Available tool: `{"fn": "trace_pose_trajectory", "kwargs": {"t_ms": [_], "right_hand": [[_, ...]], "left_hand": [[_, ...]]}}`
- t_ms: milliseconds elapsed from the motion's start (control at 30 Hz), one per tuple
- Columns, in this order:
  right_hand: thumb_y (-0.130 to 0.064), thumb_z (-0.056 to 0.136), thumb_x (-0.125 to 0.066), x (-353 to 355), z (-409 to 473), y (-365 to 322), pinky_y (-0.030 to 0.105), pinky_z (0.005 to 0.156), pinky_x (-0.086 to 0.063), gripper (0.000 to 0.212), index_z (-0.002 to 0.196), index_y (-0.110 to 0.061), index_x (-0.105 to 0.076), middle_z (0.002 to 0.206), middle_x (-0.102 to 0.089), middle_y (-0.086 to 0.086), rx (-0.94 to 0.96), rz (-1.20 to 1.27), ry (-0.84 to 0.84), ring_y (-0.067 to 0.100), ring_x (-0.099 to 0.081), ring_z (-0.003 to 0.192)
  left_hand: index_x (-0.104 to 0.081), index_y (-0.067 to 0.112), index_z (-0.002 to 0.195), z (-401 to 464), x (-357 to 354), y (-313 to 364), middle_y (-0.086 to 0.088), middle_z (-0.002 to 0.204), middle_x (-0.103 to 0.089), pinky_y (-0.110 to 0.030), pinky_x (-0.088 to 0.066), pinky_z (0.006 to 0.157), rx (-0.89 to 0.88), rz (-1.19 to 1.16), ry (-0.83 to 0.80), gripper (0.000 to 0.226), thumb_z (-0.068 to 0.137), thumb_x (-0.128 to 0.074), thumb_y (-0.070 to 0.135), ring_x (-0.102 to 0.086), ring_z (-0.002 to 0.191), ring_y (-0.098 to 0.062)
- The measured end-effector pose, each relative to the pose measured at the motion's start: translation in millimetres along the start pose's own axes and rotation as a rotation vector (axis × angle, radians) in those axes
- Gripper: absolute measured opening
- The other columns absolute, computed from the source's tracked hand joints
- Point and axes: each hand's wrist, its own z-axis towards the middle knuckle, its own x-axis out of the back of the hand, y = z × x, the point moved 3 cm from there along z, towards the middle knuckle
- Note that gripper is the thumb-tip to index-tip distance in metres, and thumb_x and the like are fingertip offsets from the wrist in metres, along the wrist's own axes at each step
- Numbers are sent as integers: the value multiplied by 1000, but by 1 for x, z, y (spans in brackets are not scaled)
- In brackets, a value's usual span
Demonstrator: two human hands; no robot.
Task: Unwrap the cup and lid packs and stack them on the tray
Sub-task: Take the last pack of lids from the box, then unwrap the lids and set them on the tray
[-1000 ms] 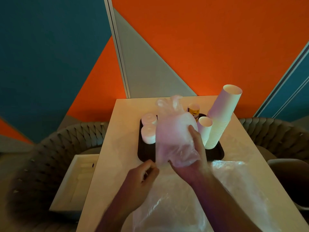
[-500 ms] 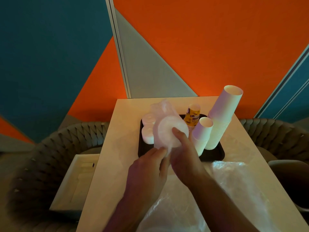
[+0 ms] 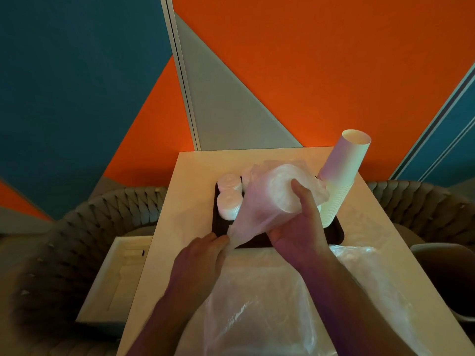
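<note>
A wall of orange, teal and grey panels (image 3: 321, 73) rises behind a pale table (image 3: 164, 253), flanked by woven grey seating (image 3: 84, 227) on both sides, with a white tray-like box (image 3: 113, 278) resting on the seat at left. Crumpled clear plastic wrapping (image 3: 270, 304) lies spread over the near end of the table, under the person's forearms. On the far half of the table sits a dark tray (image 3: 336, 232). A tall stack of white paper cups (image 3: 341, 181) stands on the tray's right side, leaning to the right. Held above the tray's middle is a lid pack (image 3: 277, 191), a bundle of white lids inside a thin translucent bag. The right hand (image 3: 300, 232) cups the pack from below and from the right, its grip clamped on it with the thumb pressed across the front of the lids. The left hand (image 3: 203, 255) has its grip closed on the bag's loose lower end, pinching the plastic at the fingertips so it stretches taut down and to the left from the pack. Two short stacks of white lids (image 3: 228, 201) stand unwrapped at the tray's left side, one behind the other, just beside the pack.
</note>
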Motion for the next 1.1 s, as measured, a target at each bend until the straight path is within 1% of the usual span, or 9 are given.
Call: {"fn": "trace_pose_trajectory", "kwargs": {"t_ms": [233, 367, 533, 600, 667, 733, 800, 967, 1100], "right_hand": [[-39, 92, -60, 1, -1, 7, 41, 94, -56, 60, 147, -16, -49, 141, -60, 14, -59, 72, 26, 28, -63, 122], [-45, 89, -61, -1, 1, 10, 45, 99, -51, 65, 146, -16, -49, 137, -63, 15, -111, 97, 31, 31, -64, 121], [-47, 91, -55, -4, 0, 6, 42, 96, -50, 61, 143, -15, -52, 129, -68, 14, -116, 92, 18, 29, -66, 115], [-47, 92, -55, -3, 0, 5, 42, 92, -52, 61, 144, -16, -51, 134, -66, 14, -107, 68, -7, 28, -65, 118], [-46, 91, -56, -1, 2, 5, 42, 89, -54, 59, 143, -18, -53, 133, -66, 13, -96, 10, -23, 28, -65, 118], [-44, 91, -57, 1, 2, 8, 43, 92, -52, 57, 141, -17, -56, 133, -66, 13, -92, -69, -20, 28, -65, 119], [-43, 92, -58, 1, 2, 14, 47, 98, -50, 57, 141, -14, -56, 135, -64, 16, -108, -145, -41, 30, -63, 122], [-40, 79, -77, 3, 0, 27, 56, 99, -53, 66, 136, -15, -54, 130, -66, 17, -81, -362, 29, 30, -67, 118], [-45, 77, -80, 4, -2, 25, 57, 100, -53, 66, 131, -15, -57, 124, -70, 12, -14, -471, 21, 28, -68, 115]], "left_hand": [[-70, 16, 101, 17, 5, -27, 6, 79, -49, -23, -29, 53, 30, 108, 36, 8, 94, -66, 15, -44, 70, -13], [-69, 13, 98, 24, 1, -43, 1, 82, -56, -26, -31, 58, 48, 163, 34, 6, 93, -68, 13, -41, 72, -13], [-69, 17, 112, 32, 2, -55, 0, 111, -63, -27, -39, 77, 131, 106, -44, 17, 97, -62, 17, -49, 95, -15], [-64, 28, 123, 34, 9, -57, 7, 126, -56, -33, -43, 91, 204, -13, -104, 29, 94, -67, 25, -50, 116, -18], [-47, 43, 136, 33, 23, -44, 19, 136, -40, -37, -38, 103, 340, -329, -223, 55, 88, -73, 41, -37, 130, -8], [-35, 59, 138, 34, 40, -15, 27, 135, -38, -38, -36, 103, 418, -771, -242, 72, 78, -74, 57, -36, 128, -2], [-34, 70, 130, 36, 49, 14, 29, 134, -40, -41, -43, 101, 394, -1027, -197, 71, 70, -71, 63, -42, 124, 0], [-46, 62, 123, 34, 33, 53, 12, 134, -49, -49, -60, 87, 482, -1275, -121, 58, 73, -75, 57, -53, 120, -17], [-51, 50, 121, 32, 24, 55, 4, 126, -60, -47, -61, 84, 575, -1409, 68, 42, 87, -69, 31, -60, 115, -22]]}}
